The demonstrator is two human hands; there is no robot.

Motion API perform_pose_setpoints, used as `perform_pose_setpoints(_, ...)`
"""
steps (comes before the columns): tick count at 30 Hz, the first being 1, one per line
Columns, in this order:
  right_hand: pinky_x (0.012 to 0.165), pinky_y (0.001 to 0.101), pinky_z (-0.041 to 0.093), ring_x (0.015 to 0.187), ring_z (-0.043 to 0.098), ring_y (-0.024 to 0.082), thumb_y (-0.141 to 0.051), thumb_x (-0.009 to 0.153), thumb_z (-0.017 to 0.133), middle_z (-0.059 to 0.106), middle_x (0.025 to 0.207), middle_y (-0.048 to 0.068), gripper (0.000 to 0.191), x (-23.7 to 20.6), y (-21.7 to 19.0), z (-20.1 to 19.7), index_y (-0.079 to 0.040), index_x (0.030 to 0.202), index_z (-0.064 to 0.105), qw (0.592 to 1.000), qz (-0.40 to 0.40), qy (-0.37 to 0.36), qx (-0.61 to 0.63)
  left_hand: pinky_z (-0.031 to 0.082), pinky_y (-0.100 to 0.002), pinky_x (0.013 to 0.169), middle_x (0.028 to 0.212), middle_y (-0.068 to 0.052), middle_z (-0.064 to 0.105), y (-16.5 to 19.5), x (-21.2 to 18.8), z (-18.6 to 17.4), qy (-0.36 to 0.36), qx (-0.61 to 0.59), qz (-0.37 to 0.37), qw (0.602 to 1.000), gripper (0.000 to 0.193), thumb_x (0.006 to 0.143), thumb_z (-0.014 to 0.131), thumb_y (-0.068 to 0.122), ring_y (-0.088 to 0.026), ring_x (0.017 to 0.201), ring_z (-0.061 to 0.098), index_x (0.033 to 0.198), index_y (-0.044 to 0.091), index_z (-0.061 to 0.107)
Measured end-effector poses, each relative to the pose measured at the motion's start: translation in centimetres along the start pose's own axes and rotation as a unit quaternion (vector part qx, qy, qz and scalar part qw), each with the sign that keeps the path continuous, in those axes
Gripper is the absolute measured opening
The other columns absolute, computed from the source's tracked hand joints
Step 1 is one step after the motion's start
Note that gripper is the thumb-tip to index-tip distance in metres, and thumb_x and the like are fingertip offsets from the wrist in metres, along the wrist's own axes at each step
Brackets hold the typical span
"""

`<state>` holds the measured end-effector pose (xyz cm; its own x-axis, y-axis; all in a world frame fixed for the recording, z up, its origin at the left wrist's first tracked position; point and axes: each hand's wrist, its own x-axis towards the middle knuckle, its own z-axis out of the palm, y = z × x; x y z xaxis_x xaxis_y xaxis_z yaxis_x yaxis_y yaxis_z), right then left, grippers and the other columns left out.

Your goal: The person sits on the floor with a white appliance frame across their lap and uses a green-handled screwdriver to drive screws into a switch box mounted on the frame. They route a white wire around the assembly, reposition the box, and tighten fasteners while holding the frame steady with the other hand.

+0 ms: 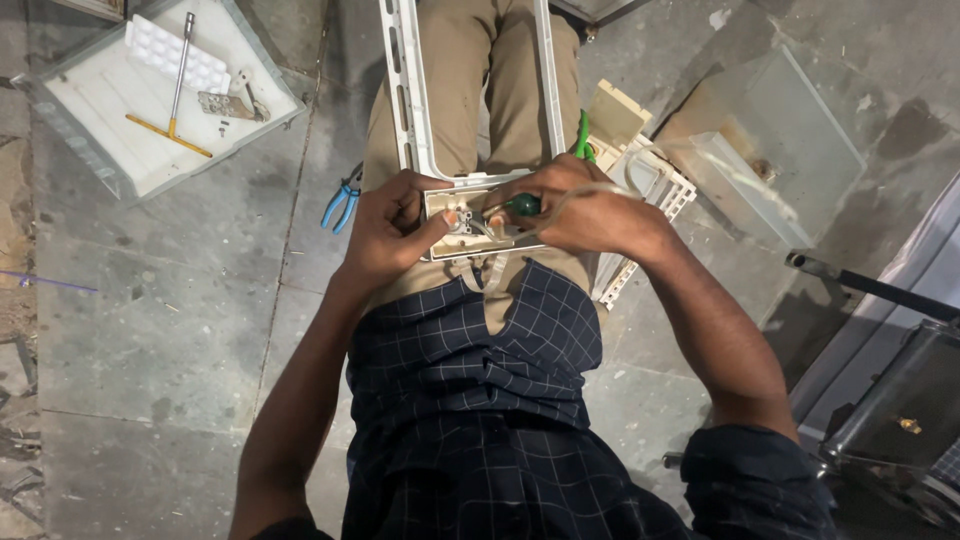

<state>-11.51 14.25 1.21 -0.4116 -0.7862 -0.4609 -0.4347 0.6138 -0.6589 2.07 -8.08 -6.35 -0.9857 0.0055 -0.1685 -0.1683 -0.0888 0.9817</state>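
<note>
I sit on a stone floor with a long white plastic frame (405, 110) lying over my legs. Its near end carries a small beige box (440, 200) with wires and terminals inside. My left hand (385, 230) grips the left side of that box, thumb on its face. My right hand (590, 210) holds a green-handled screwdriver (522, 205) whose tip points left into the wiring. A thin white cable (640, 160) loops over my right hand.
Blue-handled pliers (340, 205) lie on the floor left of my thigh. A white tray (110, 120) at upper left holds a long tool, a metal bracket and screws. White plastic parts (650, 185) and a clear cover (790, 130) lie to the right. Dark equipment (900, 400) stands at lower right.
</note>
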Motion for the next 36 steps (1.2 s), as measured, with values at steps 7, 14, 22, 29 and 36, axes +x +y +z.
perform_pose_setpoints(7,0.094,0.0483,0.053,0.091,0.074,0.024,-0.023,0.083,0.08,0.082,0.103,0.004,0.032,-0.5,0.0,0.5,-0.021,0.115,0.082,0.996,-0.028,0.068,-0.041,0.02,-0.025,0.057,0.066,0.012,0.033,0.0,0.2,-0.5,-0.028,-0.019,-0.016,0.999,0.032,0.092,0.078,0.005,-0.001,0.06,0.027,0.122,0.003,0.067)
perform_pose_setpoints(14,0.087,0.0422,0.058,0.087,0.076,0.022,-0.017,0.084,0.078,0.078,0.106,0.009,0.037,-0.8,-1.2,-0.4,-0.021,0.121,0.076,0.998,0.058,0.009,-0.028,0.023,-0.023,0.053,0.06,0.012,0.033,0.8,0.5,-0.6,-0.025,0.044,-0.055,0.997,0.037,0.086,0.08,0.005,0.0,0.055,0.026,0.121,0.006,0.068)
perform_pose_setpoints(22,0.068,0.0396,0.062,0.074,0.075,0.022,-0.011,0.083,0.078,0.078,0.098,0.012,0.04,-1.1,0.5,0.6,-0.016,0.123,0.076,0.994,0.01,0.068,-0.089,0.025,-0.022,0.051,0.063,0.013,0.039,1.4,0.9,0.5,0.014,0.056,-0.093,0.994,0.027,0.091,0.078,0.007,0.002,0.057,0.029,0.115,0.003,0.068)
perform_pose_setpoints(29,0.07,0.0381,0.061,0.068,0.075,0.02,-0.01,0.084,0.074,0.078,0.082,0.008,0.036,-0.4,2.0,1.0,-0.021,0.118,0.078,0.996,0.092,0.015,-0.013,0.024,-0.022,0.052,0.065,0.012,0.038,0.8,1.2,1.3,0.019,0.054,-0.085,0.995,0.021,0.095,0.075,0.005,0.002,0.059,0.029,0.115,0.002,0.068)
perform_pose_setpoints(36,0.069,0.0387,0.06,0.07,0.075,0.019,-0.025,0.086,0.08,0.077,0.078,0.005,0.027,-0.5,1.4,1.1,-0.022,0.113,0.079,0.995,0.095,0.033,-0.005,0.023,-0.022,0.052,0.063,0.012,0.037,0.2,1.1,1.2,0.023,0.043,-0.062,0.997,0.02,0.095,0.074,0.004,0.002,0.058,0.029,0.114,0.002,0.068)
